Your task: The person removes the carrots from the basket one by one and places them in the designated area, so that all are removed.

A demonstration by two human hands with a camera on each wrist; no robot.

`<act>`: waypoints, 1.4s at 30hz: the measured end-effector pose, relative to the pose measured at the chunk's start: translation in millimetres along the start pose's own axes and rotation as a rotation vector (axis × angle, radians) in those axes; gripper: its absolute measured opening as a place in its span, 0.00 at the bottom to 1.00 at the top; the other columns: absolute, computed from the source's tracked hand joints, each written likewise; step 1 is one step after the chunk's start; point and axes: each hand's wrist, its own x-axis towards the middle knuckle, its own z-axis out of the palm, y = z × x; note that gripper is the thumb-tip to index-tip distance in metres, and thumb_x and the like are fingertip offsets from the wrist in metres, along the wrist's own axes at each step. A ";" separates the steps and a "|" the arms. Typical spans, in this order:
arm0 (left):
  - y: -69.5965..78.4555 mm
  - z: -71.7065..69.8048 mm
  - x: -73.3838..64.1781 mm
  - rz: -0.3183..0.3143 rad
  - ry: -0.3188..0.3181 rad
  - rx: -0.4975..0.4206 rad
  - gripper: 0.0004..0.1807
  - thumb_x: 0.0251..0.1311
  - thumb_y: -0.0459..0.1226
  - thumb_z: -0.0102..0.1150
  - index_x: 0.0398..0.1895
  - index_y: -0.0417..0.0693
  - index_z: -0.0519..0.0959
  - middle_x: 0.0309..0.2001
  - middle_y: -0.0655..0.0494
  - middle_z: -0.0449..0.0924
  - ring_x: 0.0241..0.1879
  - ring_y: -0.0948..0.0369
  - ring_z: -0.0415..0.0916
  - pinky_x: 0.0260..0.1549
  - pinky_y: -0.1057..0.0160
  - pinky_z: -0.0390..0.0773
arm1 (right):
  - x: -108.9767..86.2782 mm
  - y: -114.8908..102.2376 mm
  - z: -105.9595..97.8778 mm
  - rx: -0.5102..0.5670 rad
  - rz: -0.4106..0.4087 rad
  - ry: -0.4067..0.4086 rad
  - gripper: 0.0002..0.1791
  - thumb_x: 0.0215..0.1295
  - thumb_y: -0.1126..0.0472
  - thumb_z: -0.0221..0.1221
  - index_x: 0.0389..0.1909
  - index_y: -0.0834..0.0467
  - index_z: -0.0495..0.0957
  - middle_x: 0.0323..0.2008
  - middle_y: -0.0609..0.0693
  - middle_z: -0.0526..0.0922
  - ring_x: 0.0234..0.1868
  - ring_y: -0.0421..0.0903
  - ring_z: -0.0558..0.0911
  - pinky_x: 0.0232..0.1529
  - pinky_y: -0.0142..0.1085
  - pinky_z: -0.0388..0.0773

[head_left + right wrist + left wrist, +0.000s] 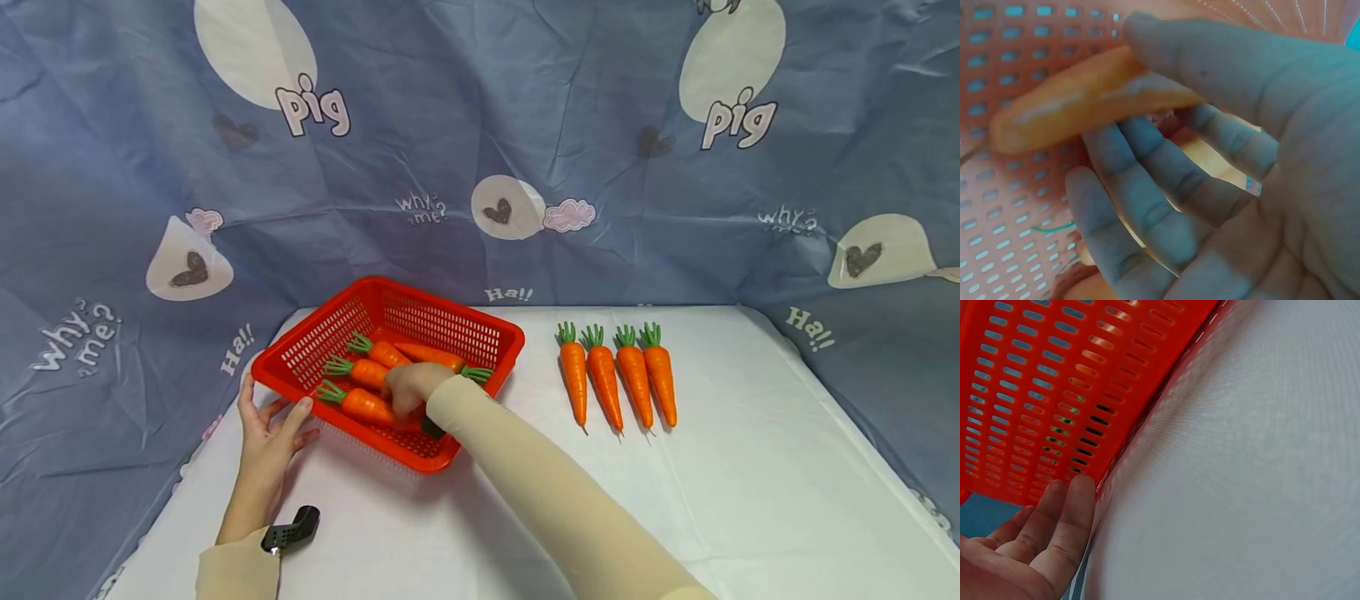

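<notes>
Pinching a carrot (1063,112) crosswise, the right hand (416,387) is nearer the carrot row (634,385), rightward. The left hand (267,442), spread, touches the basket (427,462).

You are facing a white table (780,467) whose pale covering is showing faint creases on your right and whose far corners are curving round. Left of centre, toward the far edge, a red basket (442,315) with slotted sides is standing upright on it, turned at an angle to you. Soft shadow is falling on the white surface just beside the basket's near side. Well apart from the basket, right of centre, four carrots (604,383) are lying directly on the table in a row, near one another, their green tops pointing away from you and their thin tips pointing toward you.
</notes>
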 end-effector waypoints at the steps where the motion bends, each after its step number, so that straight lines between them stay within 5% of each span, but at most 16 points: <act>1: -0.2 -0.5 -0.4 0.000 -0.001 -0.003 0.56 0.75 0.45 0.65 0.84 0.86 0.30 0.70 0.56 0.60 0.48 0.76 0.82 0.41 0.69 0.90 | -0.1 -2.3 1.4 -0.020 -0.002 0.011 0.22 0.66 0.55 0.74 0.61 0.44 0.86 0.50 0.39 0.81 0.46 0.40 0.76 0.43 0.29 0.79; 7: -0.5 -1.0 -0.5 -0.004 0.006 0.001 0.56 0.76 0.43 0.64 0.84 0.85 0.30 0.69 0.56 0.60 0.46 0.76 0.82 0.39 0.69 0.90 | 2.2 -7.7 6.8 -0.060 0.011 0.041 0.25 0.67 0.51 0.74 0.64 0.43 0.84 0.52 0.38 0.83 0.48 0.40 0.77 0.49 0.30 0.79; 15: 0.1 -0.8 0.0 -0.011 0.008 0.017 0.56 0.76 0.44 0.63 0.84 0.85 0.29 0.70 0.56 0.60 0.46 0.76 0.82 0.40 0.68 0.90 | 2.9 4.3 -2.4 0.032 0.020 -0.018 0.12 0.70 0.58 0.68 0.52 0.43 0.82 0.54 0.40 0.77 0.50 0.41 0.75 0.43 0.32 0.79; 23: 0.8 -1.1 -0.8 -0.002 0.002 0.008 0.57 0.75 0.45 0.65 0.84 0.84 0.29 0.69 0.57 0.61 0.46 0.76 0.83 0.41 0.69 0.90 | -4.0 7.7 -10.1 0.087 -0.116 -0.027 0.34 0.69 0.55 0.72 0.74 0.52 0.75 0.67 0.45 0.78 0.52 0.40 0.74 0.51 0.30 0.77; 30: 0.4 -0.3 -1.7 -0.026 0.006 0.012 0.56 0.76 0.45 0.64 0.83 0.89 0.30 0.75 0.49 0.57 0.46 0.76 0.82 0.41 0.69 0.89 | -13.3 4.3 -11.3 0.324 -0.143 -0.020 0.33 0.69 0.59 0.72 0.72 0.56 0.74 0.60 0.48 0.76 0.34 0.41 0.80 0.37 0.29 0.83; 36: 0.0 -0.9 -1.9 -0.027 0.001 0.024 0.57 0.76 0.46 0.64 0.83 0.90 0.29 0.79 0.44 0.53 0.46 0.77 0.81 0.40 0.70 0.89 | -18.5 6.0 -12.3 0.432 -0.170 -0.003 0.32 0.69 0.61 0.72 0.71 0.57 0.73 0.69 0.49 0.75 0.43 0.42 0.85 0.44 0.32 0.89; 42: 0.8 -1.1 -1.2 -0.029 -0.003 0.024 0.56 0.75 0.47 0.64 0.83 0.90 0.29 0.80 0.45 0.52 0.48 0.77 0.80 0.42 0.70 0.89 | -23.7 13.5 -12.3 0.514 -0.213 0.024 0.32 0.69 0.62 0.72 0.70 0.60 0.73 0.67 0.51 0.75 0.44 0.44 0.85 0.46 0.34 0.90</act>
